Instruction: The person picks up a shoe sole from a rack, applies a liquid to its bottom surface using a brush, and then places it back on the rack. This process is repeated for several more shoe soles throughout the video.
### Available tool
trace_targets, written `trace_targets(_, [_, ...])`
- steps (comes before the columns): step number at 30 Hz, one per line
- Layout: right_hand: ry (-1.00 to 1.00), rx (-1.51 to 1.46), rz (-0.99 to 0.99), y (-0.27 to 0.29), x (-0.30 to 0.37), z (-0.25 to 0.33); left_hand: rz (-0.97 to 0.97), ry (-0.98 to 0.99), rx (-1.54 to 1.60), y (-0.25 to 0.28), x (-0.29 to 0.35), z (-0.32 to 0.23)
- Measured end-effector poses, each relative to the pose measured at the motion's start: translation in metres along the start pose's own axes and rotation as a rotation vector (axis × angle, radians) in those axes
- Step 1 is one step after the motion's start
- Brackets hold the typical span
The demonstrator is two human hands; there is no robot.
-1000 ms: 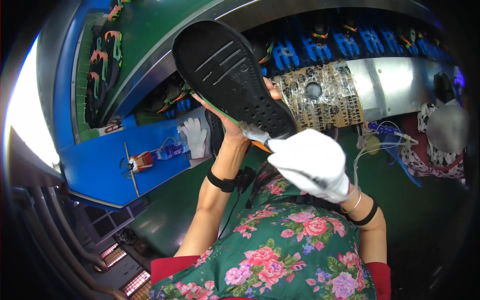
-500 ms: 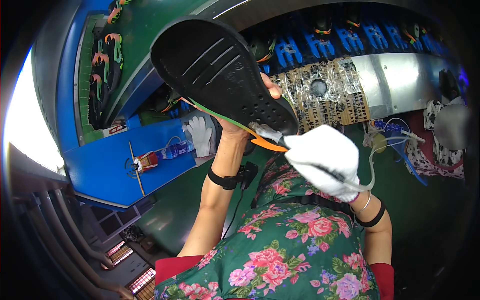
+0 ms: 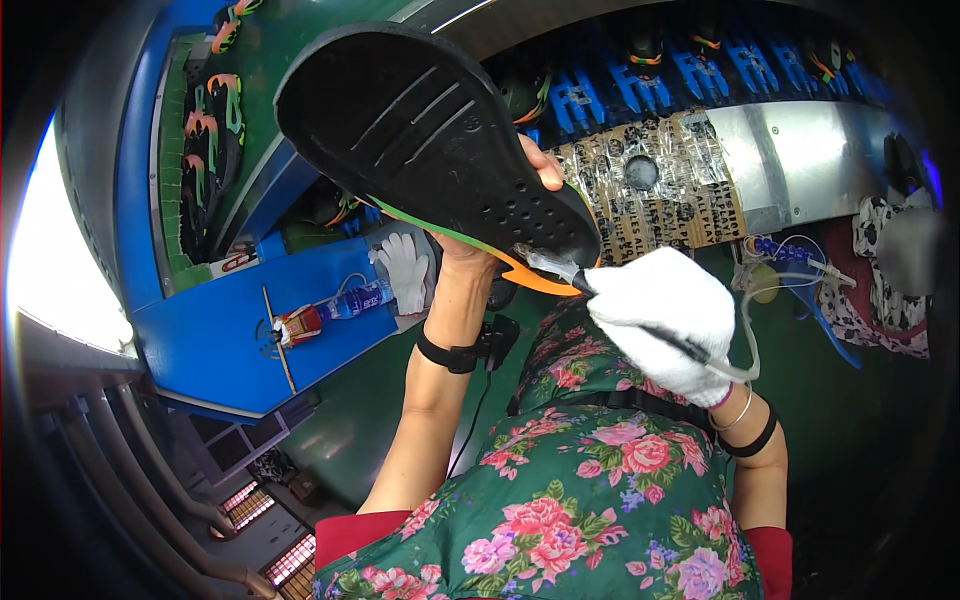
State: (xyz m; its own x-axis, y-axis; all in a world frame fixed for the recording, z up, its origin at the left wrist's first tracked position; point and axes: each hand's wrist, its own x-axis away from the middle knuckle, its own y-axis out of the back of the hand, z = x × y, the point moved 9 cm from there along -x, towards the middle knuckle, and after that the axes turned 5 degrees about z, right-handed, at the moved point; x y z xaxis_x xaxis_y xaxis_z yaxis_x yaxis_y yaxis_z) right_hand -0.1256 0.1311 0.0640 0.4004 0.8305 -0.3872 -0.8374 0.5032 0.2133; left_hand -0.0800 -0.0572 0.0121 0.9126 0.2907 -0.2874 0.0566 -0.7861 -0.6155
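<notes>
My left hand [image 3: 467,253] is bare and holds a large black shoe sole [image 3: 430,150] from beneath, with fingertips showing over its right edge. Grooves and small round holes mark the sole's upturned face, and a green and orange band runs along its near edge. In a white knitted glove, my right hand [image 3: 665,320] closes round the dark handle of a brush [image 3: 553,264]. The pale, wet-looking brush head rests against the narrower end of the sole, near the orange edge. A clear tube [image 3: 748,345] loops up by the glove.
A cardboard-and-tape-covered ledge [image 3: 665,215] lies beyond my hands. Behind it stands a row of blue holders [image 3: 700,80]. On the left, a blue table [image 3: 210,340] carries a bottle [image 3: 358,299], a red packet [image 3: 298,325] and a white glove [image 3: 402,272]. Shoe parts [image 3: 200,150] fill a green-edged tray.
The sole has shifted slightly left and up in my left hand. My gloved right hand and the brush have moved a little to the right.
</notes>
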Motion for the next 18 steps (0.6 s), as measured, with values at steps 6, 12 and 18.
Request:
trace_targets(6, [0.030, 0.050, 0.002, 0.003, 0.003, 0.001, -0.066, -0.012, -0.023, 0.004, -0.005, -0.002])
trace_targets(12, [0.138, 0.105, 0.050, -0.014, 0.005, 0.017, 0.006, 0.029, 0.024, 0.005, -0.009, 0.006])
trace_targets(18, [0.200, 0.135, 0.085, -0.021, 0.005, 0.029, -0.052, 0.047, 0.209, 0.014, -0.006, 0.019])
